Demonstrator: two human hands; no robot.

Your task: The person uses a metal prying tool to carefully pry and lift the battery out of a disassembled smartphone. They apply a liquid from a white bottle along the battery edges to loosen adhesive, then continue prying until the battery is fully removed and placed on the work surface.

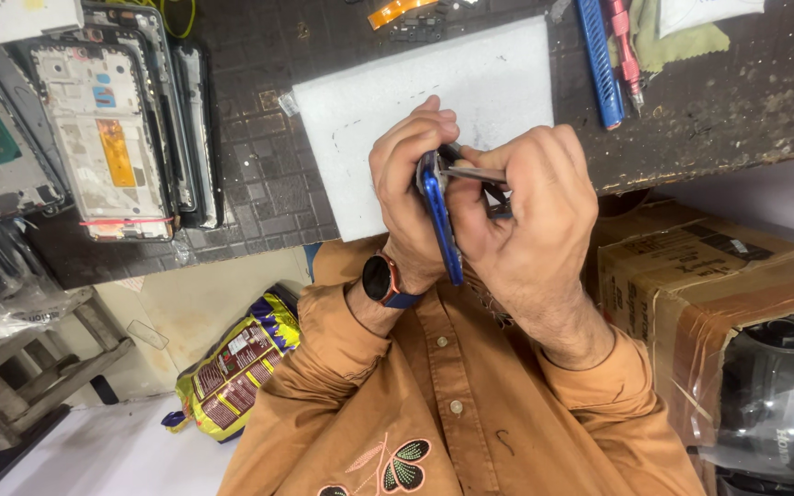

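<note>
On your dark gridded table a white pad lies near the front edge. To one side you have a stack of stripped phone frames, the top one showing a yellow strip and small blue patches. At the far edge a blue-handled tool lies just beside a pink-handled one, next to a greenish cloth, with an orange flex ribbon further along. Below the table you can see a taped cardboard box, a dark appliance under plastic wrap, a yellow and purple packet and a wooden stool.
</note>
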